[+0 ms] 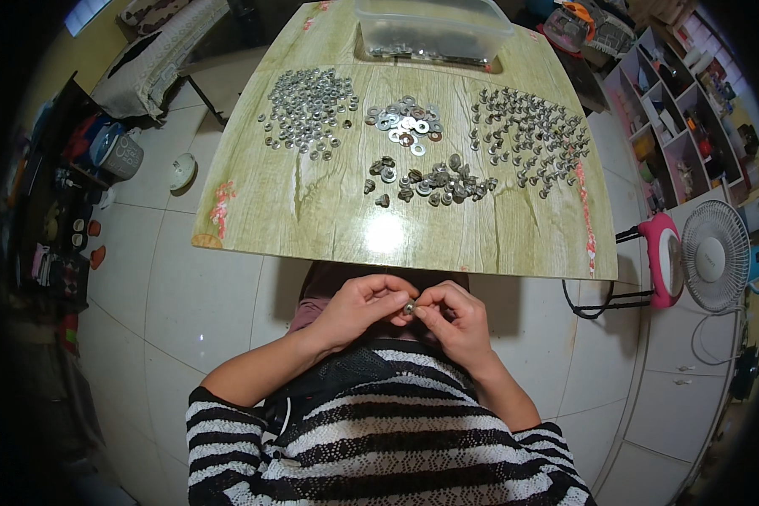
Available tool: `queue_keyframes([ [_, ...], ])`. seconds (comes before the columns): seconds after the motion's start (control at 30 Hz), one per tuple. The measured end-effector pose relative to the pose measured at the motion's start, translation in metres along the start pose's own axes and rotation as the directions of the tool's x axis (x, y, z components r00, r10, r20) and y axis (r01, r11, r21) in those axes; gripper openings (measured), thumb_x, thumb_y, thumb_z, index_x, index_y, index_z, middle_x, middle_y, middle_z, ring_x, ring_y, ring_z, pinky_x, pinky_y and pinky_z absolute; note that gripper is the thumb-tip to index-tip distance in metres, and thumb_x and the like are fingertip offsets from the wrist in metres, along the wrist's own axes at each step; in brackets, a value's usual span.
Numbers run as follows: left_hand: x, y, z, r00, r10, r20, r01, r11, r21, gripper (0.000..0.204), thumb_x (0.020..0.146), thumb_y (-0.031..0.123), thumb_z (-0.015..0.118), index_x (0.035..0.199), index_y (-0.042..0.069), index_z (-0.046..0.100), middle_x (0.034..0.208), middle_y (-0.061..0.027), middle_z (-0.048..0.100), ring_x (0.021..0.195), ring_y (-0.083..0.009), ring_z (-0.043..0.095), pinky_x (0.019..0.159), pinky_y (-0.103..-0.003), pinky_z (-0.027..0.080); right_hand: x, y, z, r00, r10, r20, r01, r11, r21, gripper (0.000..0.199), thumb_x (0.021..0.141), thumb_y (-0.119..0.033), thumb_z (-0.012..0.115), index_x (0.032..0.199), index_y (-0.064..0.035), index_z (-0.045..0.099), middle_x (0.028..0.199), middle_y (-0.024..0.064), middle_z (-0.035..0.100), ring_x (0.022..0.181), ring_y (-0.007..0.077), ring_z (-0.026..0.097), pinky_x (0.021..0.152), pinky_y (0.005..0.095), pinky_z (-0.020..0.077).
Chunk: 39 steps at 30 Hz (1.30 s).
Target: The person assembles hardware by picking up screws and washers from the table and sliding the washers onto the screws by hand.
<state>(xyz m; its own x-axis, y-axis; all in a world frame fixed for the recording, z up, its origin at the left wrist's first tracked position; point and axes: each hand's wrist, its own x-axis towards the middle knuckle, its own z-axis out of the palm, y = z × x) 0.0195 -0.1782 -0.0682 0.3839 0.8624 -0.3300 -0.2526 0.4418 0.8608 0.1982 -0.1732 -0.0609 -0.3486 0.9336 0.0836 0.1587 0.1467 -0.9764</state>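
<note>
Just in front of the table's near edge, over my lap, my left hand (364, 308) and my right hand (460, 325) meet fingertip to fingertip. Both pinch one small metal fastener (409, 309), apparently a bolt with a nut; the fingers partly hide it. On the table (295, 228), a spread of small nuts (308, 101) lies at the left. Flat washers (407, 122), a few brownish, are heaped in the middle. Loose bolts (527, 135), many upright on their heads, cover the right side. Nearest me lies a pile of bolts with washers and nuts on them (451, 184).
A clear plastic box (434, 38) with metal pieces in it stands at the table's far edge. To the right are a pink-backed chair (662, 260), a white fan (713, 253) and shelves (670, 110). A grey bucket (122, 156) stands at the left.
</note>
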Motion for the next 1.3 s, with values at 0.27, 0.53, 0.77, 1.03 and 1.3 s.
queue_keyframes([
  [0.27, 0.002, -0.005, -0.01, 0.998, -0.013, 0.058, 0.012, 1.0, 0.006, 0.021, 0.084, 0.011, 0.057, 0.099, -0.003, 0.056, 0.086, -0.0069, 0.061, 0.075, -0.0093, 0.058, 0.069, -0.021, 0.048, 0.001, 0.01, 0.001, 0.998, 0.058, 0.022, -0.059, 0.997, 0.054, 0.009, 0.077, -0.005, 0.063, 0.083, -0.0001, 0.058, 0.073, 0.0022, 0.053, 0.059, 0.0061, 0.046, 0.053, 0.0188, 0.0384],
  [0.53, -0.001, -0.007, -0.008, 0.996, 0.031, 0.083, -0.031, 1.0, -0.007, 0.018, 0.086, 0.015, 0.054, 0.093, -0.001, 0.054, 0.081, -0.005, 0.058, 0.073, -0.0085, 0.056, 0.066, -0.021, 0.047, -0.001, 0.016, 0.002, 0.996, 0.081, 0.035, -0.084, 0.992, 0.091, 0.01, 0.077, -0.006, 0.063, 0.083, 0.0001, 0.058, 0.073, 0.0016, 0.053, 0.06, 0.006, 0.045, 0.054, 0.0186, 0.0379],
  [0.77, 0.0, -0.012, -0.009, 0.987, 0.007, 0.159, -0.009, 1.0, 0.01, 0.019, 0.09, 0.021, 0.047, 0.089, 0.002, 0.047, 0.078, -0.0022, 0.053, 0.068, -0.0069, 0.052, 0.061, -0.02, 0.045, -0.002, 0.016, 0.004, 0.999, -0.003, 0.042, 0.0, 0.997, 0.077, 0.01, 0.077, -0.005, 0.062, 0.082, 0.0004, 0.057, 0.074, 0.0014, 0.051, 0.06, 0.006, 0.045, 0.054, 0.0187, 0.0379],
  [1.03, 0.0, -0.016, -0.017, 0.976, -0.074, 0.204, 0.02, 0.967, 0.255, 0.021, 0.09, 0.023, 0.045, 0.084, 0.003, 0.047, 0.072, -0.0012, 0.051, 0.064, -0.0059, 0.051, 0.057, -0.02, 0.043, -0.005, 0.018, 0.006, 0.996, 0.009, 0.088, -0.017, 0.996, 0.085, 0.009, 0.076, -0.005, 0.062, 0.082, 0.0004, 0.057, 0.073, 0.001, 0.051, 0.061, 0.0057, 0.044, 0.055, 0.0188, 0.0375],
  [1.3, 0.002, -0.014, -0.022, 0.97, -0.152, 0.189, 0.096, 0.956, 0.278, 0.023, 0.091, 0.024, 0.043, 0.083, 0.003, 0.046, 0.071, -0.0012, 0.05, 0.064, -0.007, 0.049, 0.058, -0.02, 0.042, -0.005, 0.023, 0.008, 0.982, 0.14, 0.127, -0.157, 0.978, 0.138, 0.011, 0.076, -0.008, 0.063, 0.081, -0.0006, 0.057, 0.074, -0.0001, 0.052, 0.066, 0.0069, 0.045, 0.06, 0.0198, 0.0378],
])
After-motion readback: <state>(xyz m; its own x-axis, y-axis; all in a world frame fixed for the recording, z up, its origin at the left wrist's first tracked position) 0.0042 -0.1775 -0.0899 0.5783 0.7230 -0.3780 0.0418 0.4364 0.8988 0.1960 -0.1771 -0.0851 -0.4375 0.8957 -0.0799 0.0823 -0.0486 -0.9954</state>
